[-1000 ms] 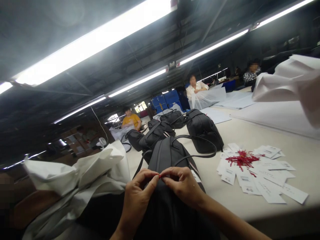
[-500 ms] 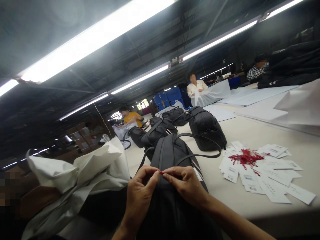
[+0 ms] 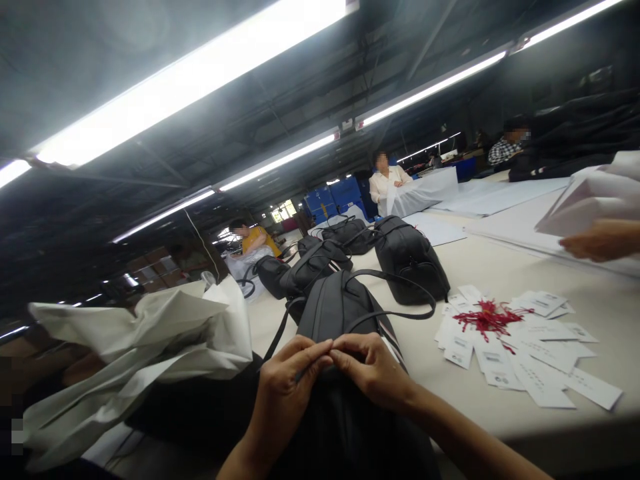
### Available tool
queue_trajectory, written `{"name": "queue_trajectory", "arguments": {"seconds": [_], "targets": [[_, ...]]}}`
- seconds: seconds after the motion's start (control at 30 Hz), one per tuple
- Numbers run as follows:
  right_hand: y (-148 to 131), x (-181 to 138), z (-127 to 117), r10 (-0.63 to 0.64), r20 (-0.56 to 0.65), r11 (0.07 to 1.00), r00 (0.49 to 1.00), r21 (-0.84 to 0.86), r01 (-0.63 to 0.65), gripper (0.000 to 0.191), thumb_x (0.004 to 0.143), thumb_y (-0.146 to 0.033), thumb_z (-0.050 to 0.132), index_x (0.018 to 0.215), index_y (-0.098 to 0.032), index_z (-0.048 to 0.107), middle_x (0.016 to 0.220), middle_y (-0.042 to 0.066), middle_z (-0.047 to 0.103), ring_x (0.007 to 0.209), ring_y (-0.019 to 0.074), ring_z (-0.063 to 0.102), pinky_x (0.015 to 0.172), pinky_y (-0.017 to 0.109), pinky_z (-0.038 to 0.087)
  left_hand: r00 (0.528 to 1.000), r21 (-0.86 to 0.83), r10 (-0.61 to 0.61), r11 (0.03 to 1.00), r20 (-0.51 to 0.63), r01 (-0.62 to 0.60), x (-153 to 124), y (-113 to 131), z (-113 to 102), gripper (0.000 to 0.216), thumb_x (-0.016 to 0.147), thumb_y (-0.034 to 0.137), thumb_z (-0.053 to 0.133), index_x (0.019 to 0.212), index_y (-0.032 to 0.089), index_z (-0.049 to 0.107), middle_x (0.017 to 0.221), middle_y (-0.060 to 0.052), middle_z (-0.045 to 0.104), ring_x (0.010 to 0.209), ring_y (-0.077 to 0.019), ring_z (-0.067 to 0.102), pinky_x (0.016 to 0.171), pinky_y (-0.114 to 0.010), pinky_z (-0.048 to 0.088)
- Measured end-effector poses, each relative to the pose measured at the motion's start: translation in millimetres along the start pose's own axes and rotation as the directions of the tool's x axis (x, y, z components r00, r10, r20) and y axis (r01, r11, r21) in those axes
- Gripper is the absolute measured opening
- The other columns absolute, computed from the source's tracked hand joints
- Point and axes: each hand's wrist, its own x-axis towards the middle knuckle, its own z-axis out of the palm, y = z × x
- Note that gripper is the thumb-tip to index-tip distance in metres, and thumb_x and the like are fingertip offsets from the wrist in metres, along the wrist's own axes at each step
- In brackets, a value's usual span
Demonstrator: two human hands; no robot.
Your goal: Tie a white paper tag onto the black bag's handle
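My left hand (image 3: 295, 373) and my right hand (image 3: 373, 365) meet above a black backpack (image 3: 325, 310), fingertips pinched together. The red tag string that showed between them a moment ago is now hidden by the fingers. Beneath both hands the backpack lies lengthwise, its strap (image 3: 425, 293) looping out to the right. A white tag (image 3: 393, 350) partly shows beside my right hand, against the bag's striped side. To the right on the table lies a fan of white hang tags (image 3: 545, 363) with red strings (image 3: 490, 319) bunched in the middle.
Several more black backpacks (image 3: 410, 260) stand farther along the table (image 3: 465, 393). Crumpled pale wrapping (image 3: 200, 327) is at left. At right, another person's hand (image 3: 600, 240) holds white sheets (image 3: 590, 193). People in white (image 3: 387, 183) and yellow (image 3: 257, 240) tops work farther back.
My fingertips have closed together, covering the red string seen between them before. Another person's hand has come into view at the right with the white sheets. The view has shifted slightly.
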Motion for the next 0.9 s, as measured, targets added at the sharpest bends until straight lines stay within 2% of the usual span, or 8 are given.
{"name": "queue_trajectory", "arguments": {"seconds": [0.07,0.17,0.3,0.43,0.6,0.7,0.77,0.9], "targets": [[-0.3,-2.1,-4.0,0.01,0.025,0.999,1.0,-0.03,-0.009,0.024,0.092,-0.03,0.057,0.091,-0.015,0.075,0.08,0.003,0.072,0.076,0.0165,0.063,0.067,0.024,0.045,0.996,0.084,0.089,0.992,0.014,-0.09,-0.7,-0.6,-1.1,0.025,0.092,0.013,0.056,0.111,0.024,0.068,0.087,-0.001,0.064,0.077,-0.0098,0.064,0.068,-0.016,0.051],[-2.0,-4.4,-8.9,0.039,0.067,0.997,0.997,-0.062,-0.035,0.022,0.091,-0.03,0.058,0.092,-0.016,0.075,0.082,0.003,0.073,0.077,0.0163,0.063,0.067,0.023,0.045,0.969,0.274,0.202,0.933,0.141,-0.234,-0.2,3.6,-7.1,0.018,0.095,0.011,0.051,0.103,0.019,0.065,0.084,-0.002,0.061,0.074,-0.0119,0.061,0.066,-0.022,0.049],[-4.0,-4.6,-13.8,-0.005,0.155,0.981,0.988,-0.189,0.035,0.017,0.089,-0.025,0.06,0.088,-0.017,0.075,0.077,0.002,0.072,0.071,0.0145,0.063,0.063,0.021,0.044,0.876,0.438,0.301,0.776,0.377,-0.455,2.5,12.5,-20.3,0.016,0.097,0.014,0.047,0.088,0.019,0.059,0.075,-0.001,0.057,0.065,-0.0144,0.053,0.057,-0.028,0.041],[-3.1,-3.0,-18.6,-0.057,0.259,0.972,0.964,-0.205,0.112,0.019,0.089,-0.022,0.057,0.092,-0.018,0.075,0.078,0.003,0.073,0.07,0.0146,0.065,0.064,0.021,0.046,0.795,0.434,0.276,0.719,0.54,-0.543,4.0,16.2,-31.0,0.02,0.097,0.011,0.041,0.084,0.019,0.054,0.074,0.0,0.055,0.062,-0.0158,0.048,0.054,-0.03,0.036],[-0.2,-2.4,-25.5,-0.079,0.33,0.98,0.941,-0.145,0.133,0.021,0.089,-0.021,0.056,0.097,-0.018,0.075,0.085,0.004,0.075,0.077,0.0166,0.068,0.069,0.022,0.05,0.745,0.39,0.228,0.736,0.627,-0.554,6.3,16.9,-36.2,0.021,0.095,0.008,0.041,0.08,0.019,0.051,0.075,-0.001,0.055,0.063,-0.0157,0.046,0.056,-0.031,0.035],[0.7,-1.8,-26.6,-0.084,0.351,0.982,0.933,-0.131,0.138,0.022,0.089,-0.021,0.055,0.099,-0.019,0.075,0.088,0.004,0.075,0.079,0.0169,0.069,0.071,0.023,0.051,0.737,0.362,0.226,0.756,0.637,-0.545,7.9,15.9,-36.7,0.021,0.094,0.007,0.042,0.08,0.019,0.051,0.076,-0.001,0.055,0.063,-0.0154,0.047,0.056,-0.03,0.035],[1.2,-1.8,-25.3,-0.097,0.341,0.983,0.935,-0.116,0.144,0.022,0.09,-0.021,0.056,0.1,-0.019,0.075,0.088,0.004,0.075,0.08,0.0165,0.068,0.073,0.023,0.051,0.755,0.354,0.22,0.78,0.618,-0.517,7.0,13.5,-35.8,0.021,0.095,0.008,0.042,0.08,0.019,0.052,0.075,-0.001,0.055,0.064,-0.0152,0.048,0.057,-0.03,0.036],[6.9,-10.7,-26.1,-0.121,0.204,0.989,0.971,-0.061,0.136,0.02,0.091,-0.027,0.06,0.1,-0.018,0.076,0.086,0.005,0.072,0.077,0.0151,0.065,0.07,0.024,0.05,0.882,0.367,0.137,0.872,0.451,-0.323,-4.3,5.9,-32.2,0.017,0.097,0.015,0.044,0.086,0.018,0.056,0.078,-0.001,0.055,0.069,-0.0143,0.053,0.063,-0.026,0.042]]}}
